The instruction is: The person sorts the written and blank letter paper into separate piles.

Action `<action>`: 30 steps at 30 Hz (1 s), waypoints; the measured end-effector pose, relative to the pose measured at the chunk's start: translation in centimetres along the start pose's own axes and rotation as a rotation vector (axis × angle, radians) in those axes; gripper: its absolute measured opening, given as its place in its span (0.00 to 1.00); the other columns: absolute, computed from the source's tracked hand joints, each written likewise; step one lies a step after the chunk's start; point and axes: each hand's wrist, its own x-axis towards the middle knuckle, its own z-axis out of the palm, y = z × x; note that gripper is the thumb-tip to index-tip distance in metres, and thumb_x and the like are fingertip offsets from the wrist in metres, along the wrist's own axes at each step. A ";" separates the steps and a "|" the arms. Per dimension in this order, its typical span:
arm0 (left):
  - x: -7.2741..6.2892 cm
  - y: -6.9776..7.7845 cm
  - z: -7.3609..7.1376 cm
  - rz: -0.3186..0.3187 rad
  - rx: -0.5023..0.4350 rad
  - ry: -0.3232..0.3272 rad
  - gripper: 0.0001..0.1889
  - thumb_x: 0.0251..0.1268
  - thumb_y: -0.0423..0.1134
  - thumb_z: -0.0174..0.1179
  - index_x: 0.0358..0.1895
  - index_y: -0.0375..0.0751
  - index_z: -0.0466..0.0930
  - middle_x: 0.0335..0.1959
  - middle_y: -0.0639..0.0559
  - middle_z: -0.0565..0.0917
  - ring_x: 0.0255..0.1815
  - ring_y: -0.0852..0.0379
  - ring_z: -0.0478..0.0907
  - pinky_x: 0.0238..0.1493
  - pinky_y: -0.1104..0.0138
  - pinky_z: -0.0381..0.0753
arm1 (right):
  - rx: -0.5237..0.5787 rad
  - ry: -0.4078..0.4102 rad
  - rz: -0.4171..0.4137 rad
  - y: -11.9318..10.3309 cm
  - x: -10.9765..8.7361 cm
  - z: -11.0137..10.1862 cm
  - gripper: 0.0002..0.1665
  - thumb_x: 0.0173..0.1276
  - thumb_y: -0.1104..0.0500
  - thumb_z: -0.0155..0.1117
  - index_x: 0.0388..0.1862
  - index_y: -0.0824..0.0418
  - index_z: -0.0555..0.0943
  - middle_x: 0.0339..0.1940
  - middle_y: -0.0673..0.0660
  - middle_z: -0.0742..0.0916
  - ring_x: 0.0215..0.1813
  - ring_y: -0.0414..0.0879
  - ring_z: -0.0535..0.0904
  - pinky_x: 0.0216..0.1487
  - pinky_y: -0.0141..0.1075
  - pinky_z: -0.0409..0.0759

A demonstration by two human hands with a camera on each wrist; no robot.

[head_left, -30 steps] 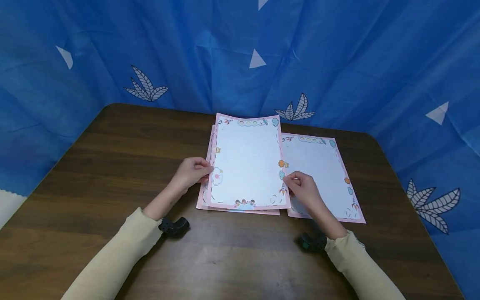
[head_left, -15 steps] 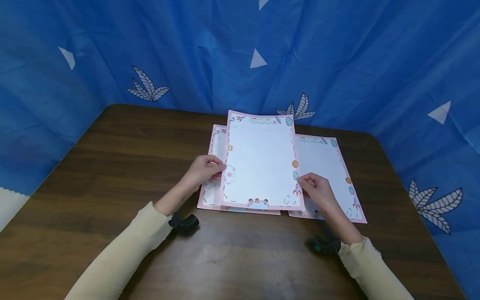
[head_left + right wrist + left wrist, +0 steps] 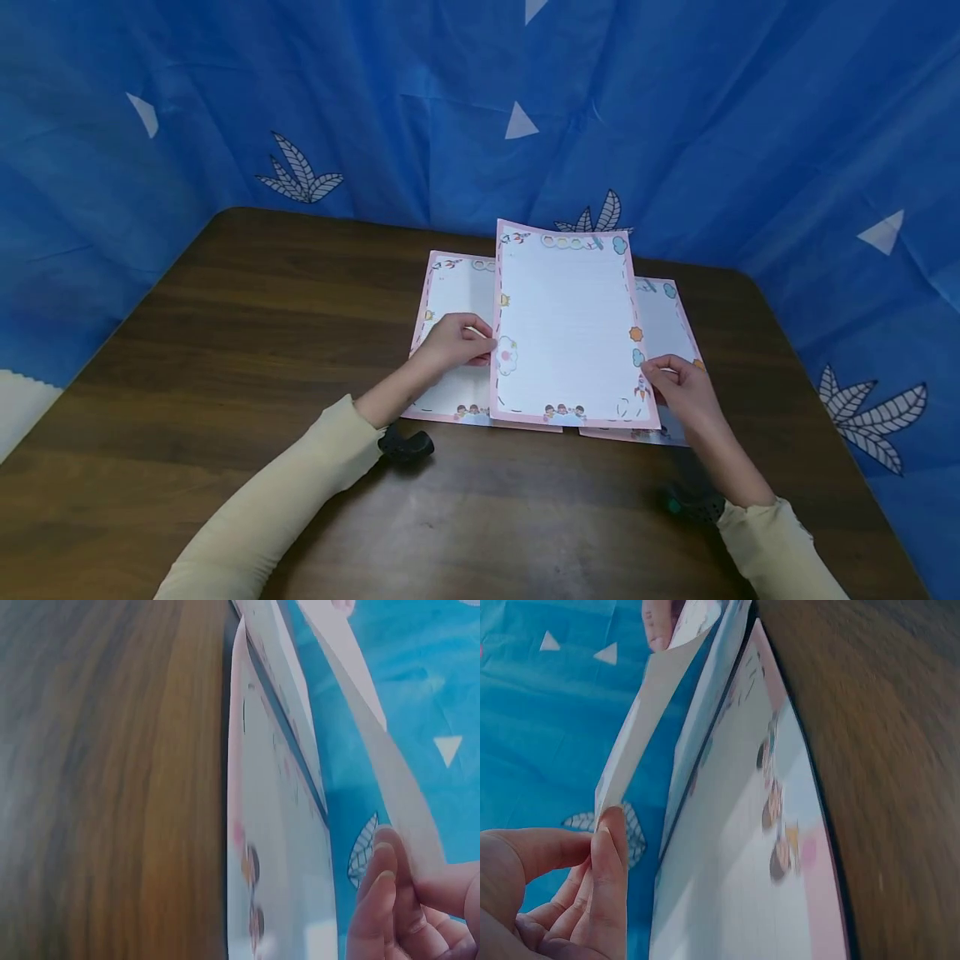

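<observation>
A sheet of paper point(image 3: 566, 325) with a pink border of cartoon pictures is held up over the table between both hands. My left hand point(image 3: 459, 340) pinches its left edge between thumb and fingers, as the left wrist view shows with the sheet point(image 3: 634, 742) seen nearly edge-on. On the opposite edge, my right hand point(image 3: 684, 387) pinches the paper low down; in the right wrist view thumb and fingertips point(image 3: 384, 859) grip it. Below lie two matching stacks or sheets: a left one point(image 3: 450, 292), partly covered by the left hand, and a right one point(image 3: 663, 321), largely hidden behind the raised sheet.
The dark wooden table point(image 3: 300, 283) extends around the papers. Behind it hangs a blue curtain point(image 3: 420, 100) with white triangles and leaf prints. Each wrist wears a black device, such as the left wrist's black mount point(image 3: 407, 446).
Both hands have carried the pinched sheet to the right, from over the left papers to a place between the two, overlapping the right ones. More of the left papers shows now.
</observation>
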 end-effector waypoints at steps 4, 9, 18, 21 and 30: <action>0.1 0.3 1.2 0.014 0.004 -0.021 0.08 0.62 0.33 0.62 0.41 0.33 0.77 0.27 0.44 0.82 0.28 0.52 0.81 0.35 0.65 0.81 | 0.000 0.017 0.015 0.6 -0.2 -0.7 0.27 0.71 0.48 0.53 0.54 0.71 0.72 0.35 0.56 0.86 0.31 0.41 0.80 0.35 0.30 0.79; 0.4 0.9 2.6 0.037 -0.001 -0.048 0.08 0.61 0.33 0.62 0.40 0.33 0.77 0.26 0.45 0.82 0.26 0.54 0.81 0.34 0.65 0.81 | 0.008 0.054 0.041 1.3 -0.4 -1.7 0.31 0.70 0.45 0.53 0.57 0.70 0.71 0.36 0.52 0.85 0.31 0.40 0.81 0.35 0.32 0.79; 0.9 1.3 5.3 0.071 0.029 -0.071 0.10 0.59 0.33 0.63 0.43 0.35 0.77 0.26 0.49 0.82 0.29 0.49 0.82 0.34 0.65 0.80 | 0.002 0.115 0.121 2.6 -0.4 -3.8 0.31 0.70 0.43 0.53 0.58 0.67 0.71 0.35 0.47 0.82 0.32 0.41 0.78 0.33 0.31 0.77; 1.0 1.4 6.2 0.073 0.016 -0.080 0.11 0.59 0.33 0.63 0.44 0.36 0.76 0.25 0.50 0.82 0.28 0.50 0.82 0.33 0.66 0.80 | -0.014 0.135 0.142 3.3 -0.2 -4.5 0.31 0.70 0.44 0.52 0.59 0.67 0.71 0.35 0.48 0.81 0.32 0.42 0.77 0.31 0.31 0.76; 1.3 1.5 8.3 0.098 0.022 -0.127 0.19 0.59 0.31 0.63 0.54 0.34 0.75 0.24 0.51 0.81 0.24 0.53 0.82 0.29 0.71 0.79 | -0.065 0.165 0.127 5.2 0.2 -6.4 0.33 0.70 0.44 0.51 0.58 0.70 0.70 0.31 0.44 0.80 0.30 0.41 0.75 0.29 0.30 0.74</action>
